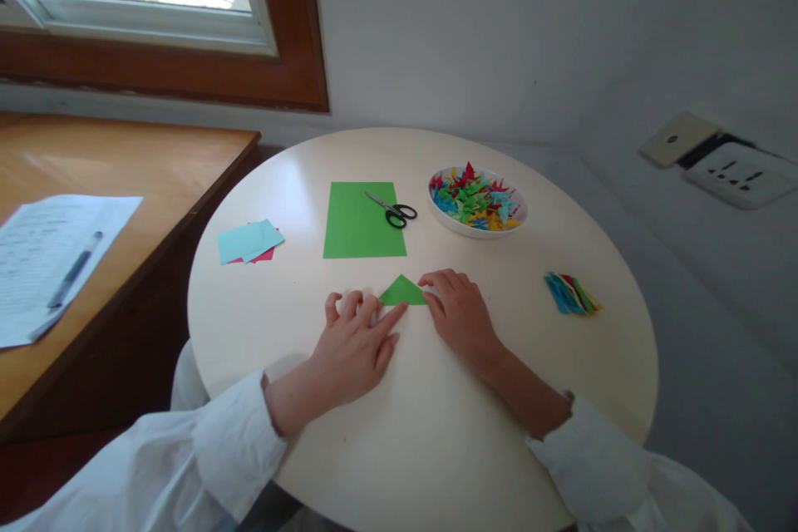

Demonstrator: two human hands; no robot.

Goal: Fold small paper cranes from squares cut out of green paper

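Observation:
A green paper triangle [401, 291], its point facing away from me, lies on the white round table [399, 432]. My left hand [349, 341] rests at its left side, fingers apart, with the index fingertip pressed on the near edge. At the right corner, the thumb and fingers of my right hand [460, 312] are closed on the paper. Beyond the triangle is a larger green paper sheet [352, 220]. Black-handled scissors [396, 212] lie across that sheet's right edge, blades pointing to the upper left.
A white bowl [477, 231] full of colourful folded paper pieces stands at the back right. Folded paper strips [570, 294] lie at the right; light blue and red paper pieces [249, 241] lie at the left. Printed sheets [37, 266] and a pen [75, 270] are on the wooden desk [155, 158].

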